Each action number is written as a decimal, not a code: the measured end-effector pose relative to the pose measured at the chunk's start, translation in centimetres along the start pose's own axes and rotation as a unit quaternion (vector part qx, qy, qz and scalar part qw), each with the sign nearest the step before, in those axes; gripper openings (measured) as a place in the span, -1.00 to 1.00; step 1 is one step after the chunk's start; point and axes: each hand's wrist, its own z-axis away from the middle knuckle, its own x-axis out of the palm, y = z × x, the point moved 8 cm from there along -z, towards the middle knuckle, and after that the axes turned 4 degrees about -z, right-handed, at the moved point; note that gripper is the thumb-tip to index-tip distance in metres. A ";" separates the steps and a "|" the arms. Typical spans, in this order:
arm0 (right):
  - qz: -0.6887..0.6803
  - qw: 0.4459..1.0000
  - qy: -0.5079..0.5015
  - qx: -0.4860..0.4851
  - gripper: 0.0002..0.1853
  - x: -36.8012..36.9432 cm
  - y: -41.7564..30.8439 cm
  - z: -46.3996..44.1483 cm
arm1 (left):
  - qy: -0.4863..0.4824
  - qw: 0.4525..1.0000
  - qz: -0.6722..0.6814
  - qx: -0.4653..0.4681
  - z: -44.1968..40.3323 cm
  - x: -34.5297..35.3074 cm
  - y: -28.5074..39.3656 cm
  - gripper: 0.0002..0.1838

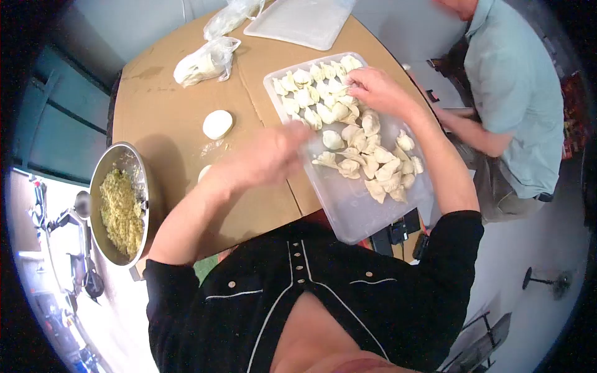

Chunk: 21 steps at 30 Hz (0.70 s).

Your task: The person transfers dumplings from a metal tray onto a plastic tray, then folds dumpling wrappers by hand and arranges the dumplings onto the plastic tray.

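Note:
A white plastic tray (354,214) holds many folded dumplings (385,171), lined up in rows at its far end and heaped loosely in the middle. My right hand (371,88) is at the tray's far right, its fingers bent down at the dumplings there; what the fingertips hold is hidden. Smeared by motion, my left hand (273,152) hangs by the tray's left edge, and its fingers cannot be made out. Left of it, a round white stack of wrappers (217,125) lies on the cardboard-covered table (249,214). Another white round piece (204,173) shows partly behind my left forearm.
A metal bowl (147,205) of yellowish filling (121,214) stands at the table's left edge. Plastic bags (208,61) and a second white tray (301,23) lie at the far side. A person in a light shirt (519,93) sits at the right.

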 end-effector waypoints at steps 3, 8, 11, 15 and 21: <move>0.007 1.000 0.011 -0.025 -0.78 0.0 -0.6 -0.2 | 0.102 0.970 0.024 -0.218 -1.5 -3.1 -6.5 -0.78; -0.023 0.999 0.016 -0.029 -0.80 0.4 -0.3 -0.6 | 0.173 0.928 -0.028 -0.328 -4.2 -3.3 -11.9 -0.74; -0.034 0.996 0.050 -0.062 -0.76 -0.6 -1.8 -0.1 | 0.163 0.916 -0.057 -0.363 -5.2 -2.4 -12.7 -0.71; -0.007 0.997 0.060 -0.046 -0.82 -1.5 -1.1 1.1 | 0.181 0.908 -0.063 -0.371 -5.6 -1.9 -12.9 -0.68; -0.048 0.994 0.090 0.050 -0.79 -5.0 0.7 4.5 | 0.153 0.903 -0.074 -0.393 -6.0 -2.0 -12.4 -0.76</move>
